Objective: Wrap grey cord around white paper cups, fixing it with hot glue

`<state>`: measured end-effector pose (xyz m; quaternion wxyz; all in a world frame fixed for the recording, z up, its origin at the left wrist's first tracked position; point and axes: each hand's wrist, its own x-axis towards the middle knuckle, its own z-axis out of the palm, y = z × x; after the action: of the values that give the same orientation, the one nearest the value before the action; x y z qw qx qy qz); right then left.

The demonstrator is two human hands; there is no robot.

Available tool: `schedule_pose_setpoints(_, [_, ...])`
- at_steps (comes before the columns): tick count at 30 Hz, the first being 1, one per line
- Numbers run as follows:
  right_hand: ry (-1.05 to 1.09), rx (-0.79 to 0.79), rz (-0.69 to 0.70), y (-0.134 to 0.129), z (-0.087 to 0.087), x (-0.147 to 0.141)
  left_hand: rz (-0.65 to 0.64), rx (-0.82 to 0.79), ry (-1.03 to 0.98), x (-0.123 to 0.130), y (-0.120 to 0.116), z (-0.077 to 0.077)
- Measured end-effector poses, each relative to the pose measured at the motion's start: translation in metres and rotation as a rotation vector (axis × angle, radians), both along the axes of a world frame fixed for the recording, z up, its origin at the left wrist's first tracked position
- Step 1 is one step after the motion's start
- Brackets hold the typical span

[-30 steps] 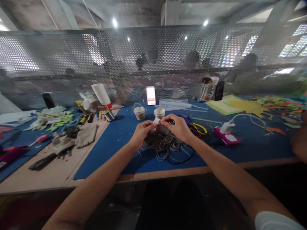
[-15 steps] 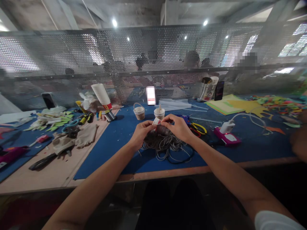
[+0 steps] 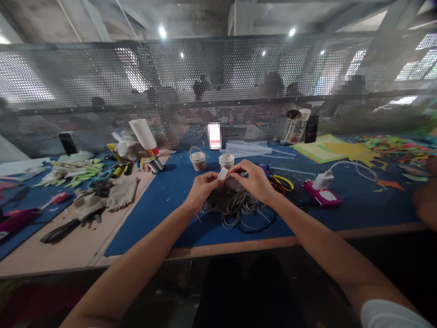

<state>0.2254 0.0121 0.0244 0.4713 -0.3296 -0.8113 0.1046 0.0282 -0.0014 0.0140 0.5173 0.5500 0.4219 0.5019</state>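
Note:
A small white piece with a red edge [image 3: 222, 174], perhaps cut from a paper cup, is pinched between the fingertips of both hands. My left hand [image 3: 202, 190] grips its left side. At its red edge, the thumb and forefinger of my right hand [image 3: 255, 181] are closed. A tangled heap of grey-brown cord [image 3: 235, 205] lies on the blue mat just below the hands. Behind them stand two small cups, a left one with a looped handle [image 3: 198, 161] and a right one [image 3: 226, 161] with a stick-like piece rising from it.
Yellow-handled pliers [image 3: 283, 183] and a purple power block [image 3: 322, 195] with a white charger are to the right. Leftward lie work gloves [image 3: 123, 193], a tilted stack of paper cups [image 3: 144, 136] and scraps. A perforated metal screen [image 3: 239, 68] closes the back. Someone's hand shows at the right edge.
The white piece has tilted between my fingers, and its flat white side shows more. My right hand has shifted slightly up and left.

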Motion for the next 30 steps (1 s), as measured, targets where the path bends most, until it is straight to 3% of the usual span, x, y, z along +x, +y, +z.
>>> schedule_pose_setpoints(10, [-0.061,0.016,-0.124,0.0041,-0.0036,0.0033,-0.019,0.033,0.004,0.0002,-0.0016,0.0011])
schedule_pose_setpoints(30, [-0.124,0.066,-0.184,0.0029,0.0004,0.0065,-0.047,0.106,0.086,-0.0017,0.0007,-0.0026])
